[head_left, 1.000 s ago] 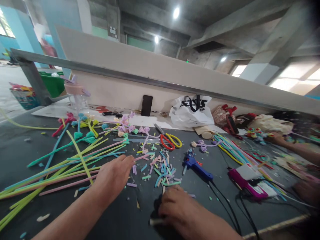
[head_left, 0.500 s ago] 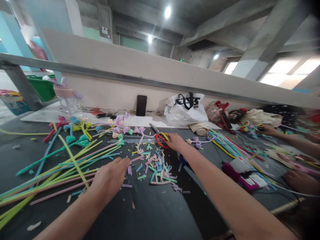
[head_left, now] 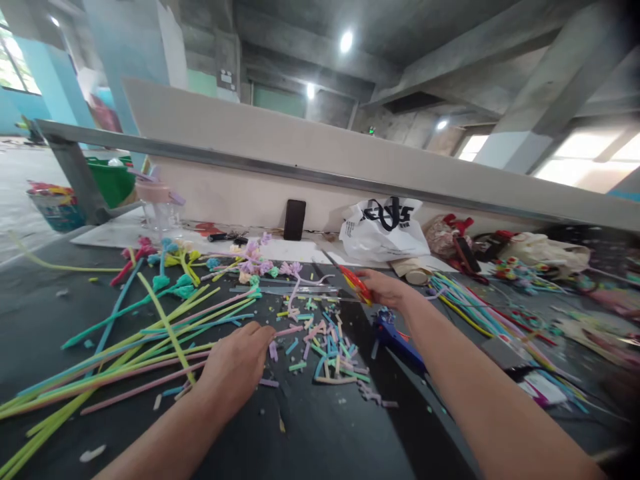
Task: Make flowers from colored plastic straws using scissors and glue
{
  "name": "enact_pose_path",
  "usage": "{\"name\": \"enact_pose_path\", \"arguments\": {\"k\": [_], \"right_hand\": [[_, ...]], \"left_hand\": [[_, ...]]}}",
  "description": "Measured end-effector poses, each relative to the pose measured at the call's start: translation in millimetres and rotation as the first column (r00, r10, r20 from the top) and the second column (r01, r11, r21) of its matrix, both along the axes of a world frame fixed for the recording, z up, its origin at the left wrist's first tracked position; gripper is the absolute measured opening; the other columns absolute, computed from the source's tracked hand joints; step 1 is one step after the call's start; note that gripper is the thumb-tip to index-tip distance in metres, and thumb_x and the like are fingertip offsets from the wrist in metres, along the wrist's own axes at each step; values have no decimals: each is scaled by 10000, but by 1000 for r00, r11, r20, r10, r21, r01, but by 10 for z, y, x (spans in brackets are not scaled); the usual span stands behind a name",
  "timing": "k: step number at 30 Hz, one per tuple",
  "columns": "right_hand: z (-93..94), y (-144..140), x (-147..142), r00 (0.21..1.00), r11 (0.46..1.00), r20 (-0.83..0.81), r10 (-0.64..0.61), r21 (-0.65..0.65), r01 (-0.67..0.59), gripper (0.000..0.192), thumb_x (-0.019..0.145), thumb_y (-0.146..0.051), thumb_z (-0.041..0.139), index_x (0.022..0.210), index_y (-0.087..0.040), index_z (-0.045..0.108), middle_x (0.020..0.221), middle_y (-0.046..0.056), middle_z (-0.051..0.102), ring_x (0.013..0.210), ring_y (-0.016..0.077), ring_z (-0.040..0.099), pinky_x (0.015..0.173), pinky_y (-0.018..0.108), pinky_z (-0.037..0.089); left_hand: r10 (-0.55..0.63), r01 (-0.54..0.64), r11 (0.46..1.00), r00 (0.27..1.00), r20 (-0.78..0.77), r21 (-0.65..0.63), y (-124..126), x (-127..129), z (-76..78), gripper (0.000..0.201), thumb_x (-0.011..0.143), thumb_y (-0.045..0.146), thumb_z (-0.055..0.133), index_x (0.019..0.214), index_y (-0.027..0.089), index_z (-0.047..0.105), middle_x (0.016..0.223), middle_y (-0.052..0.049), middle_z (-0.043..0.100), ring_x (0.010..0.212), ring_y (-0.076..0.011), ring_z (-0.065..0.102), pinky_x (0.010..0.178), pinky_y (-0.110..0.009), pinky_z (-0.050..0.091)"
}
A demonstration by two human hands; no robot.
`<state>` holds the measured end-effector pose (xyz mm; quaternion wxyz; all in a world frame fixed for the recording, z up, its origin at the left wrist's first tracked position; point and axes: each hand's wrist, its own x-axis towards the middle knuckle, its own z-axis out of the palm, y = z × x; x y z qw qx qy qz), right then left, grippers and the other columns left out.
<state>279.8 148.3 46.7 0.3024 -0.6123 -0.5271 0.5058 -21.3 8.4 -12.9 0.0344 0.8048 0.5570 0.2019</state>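
My right hand (head_left: 387,290) reaches across the dark table (head_left: 330,433) and grips red and yellow handled scissors (head_left: 350,279), lifted a little, blades pointing far left. My left hand (head_left: 237,363) rests palm down on the table, fingertips touching a pink pipe cleaner (head_left: 287,331) at the edge of a pile of long coloured pipe cleaners (head_left: 130,347). Short cut pieces (head_left: 325,343) lie scattered between my hands. A blue glue gun (head_left: 397,337) lies just under my right forearm.
Finished pipe-cleaner flowers (head_left: 250,257) lie behind the pile. A black phone (head_left: 294,219) leans on the back wall beside a white plastic bag (head_left: 383,230). More pipe cleaners (head_left: 465,300) and a clear jar (head_left: 160,207) sit at the sides.
My right hand went from the near table edge out to the scissors, closed on them and lifted them. My left hand stayed on the pipe cleaners. The co-worker's hands at right have left view.
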Motion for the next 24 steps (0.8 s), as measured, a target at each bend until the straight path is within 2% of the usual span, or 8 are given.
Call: {"name": "enact_pose_path", "arguments": {"k": [4,9,11,13,16,18,21,24], "right_hand": [[120,-377,73,985,997,-159,71,45,-65,398,618,-242,729,961,-214,529,639,-52,514,499,75,490,547,246,481],[81,-928,-13,901,970,-376,215,186,-154,454,744,-393,589,1154,-244,467,549,-75,393,428,65,388,464,231,450],[22,-1052,-73,958,965,-201,205,205,-164,539,745,-373,580,1235,-254,389,617,-43,485,451,95,451,459,268,458],[-43,-1055,-143,973,950,197,121,261,-171,578,727,-339,591,1254,-241,375,756,17,578,533,140,539,514,299,475],[-136,-855,-256,672,910,738,-63,319,-265,552,668,-243,623,1198,-200,472,1033,102,597,856,225,590,742,317,456],[-186,-677,-325,553,920,825,-120,302,-251,544,652,-203,621,1178,-144,498,1080,152,583,953,265,567,800,330,424],[-215,-537,-424,511,931,841,-176,311,-190,564,654,-197,621,1183,-60,480,1013,214,591,918,292,583,760,347,425],[-176,-634,-563,481,912,850,-214,351,-213,477,680,-184,606,1140,-85,527,1040,223,574,1004,317,530,822,387,379]], "left_hand": [[1,-1,1000,1000,-16,-3,-20,17,43,276,863,185,339,980,230,585,824,-36,606,834,-150,583,737,-250,439],[35,-35,999,998,-61,-8,-47,32,54,286,869,216,338,1039,257,564,816,-25,613,791,-164,597,671,-263,437],[32,-33,999,996,-82,-8,-54,35,55,287,866,221,347,1051,268,561,808,-19,612,776,-168,595,654,-267,430],[27,-26,1000,996,-86,10,-56,37,55,285,857,206,362,1043,266,570,807,-18,610,785,-172,585,675,-276,424],[1,3,999,998,-67,50,-55,38,54,287,838,162,382,1009,254,594,837,-19,611,825,-176,564,739,-295,414],[-18,21,998,998,-58,62,-56,38,54,295,823,132,392,988,249,607,851,-19,610,835,-180,553,759,-303,408],[-30,34,997,998,-54,71,-60,33,47,305,804,108,409,973,253,618,845,-16,610,825,-184,541,759,-313,403],[-26,31,995,998,-51,95,-57,13,33,302,798,109,430,977,263,618,851,-14,610,826,-191,531,764,-328,399]]}}
